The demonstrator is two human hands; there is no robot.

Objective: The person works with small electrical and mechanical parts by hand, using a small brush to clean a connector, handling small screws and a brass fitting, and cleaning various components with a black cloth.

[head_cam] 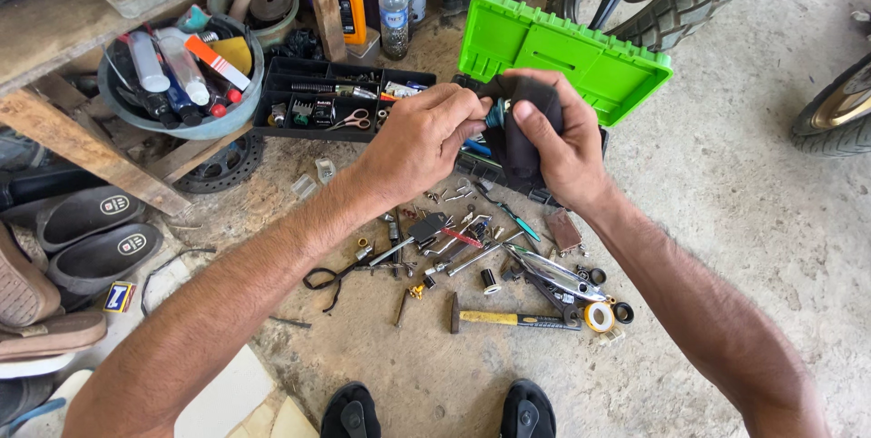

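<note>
My left hand (422,134) pinched a small teal-tipped metal part (495,115) that my right hand (553,143) gripped inside a black cloth (522,134) above the open green plastic toolbox (558,52); a slack pinch could drop it among the loose bits on the concrete floor (726,184).

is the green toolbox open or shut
Open. The green lid is swung up and back, its ribbed inner face toward the camera, and the toolbox shows tools in its black base behind the hands.

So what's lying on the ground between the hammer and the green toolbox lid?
In the head view, a scatter of small tools and bolts lies between hammer and green toolbox lid; both hands hover above it.
</note>
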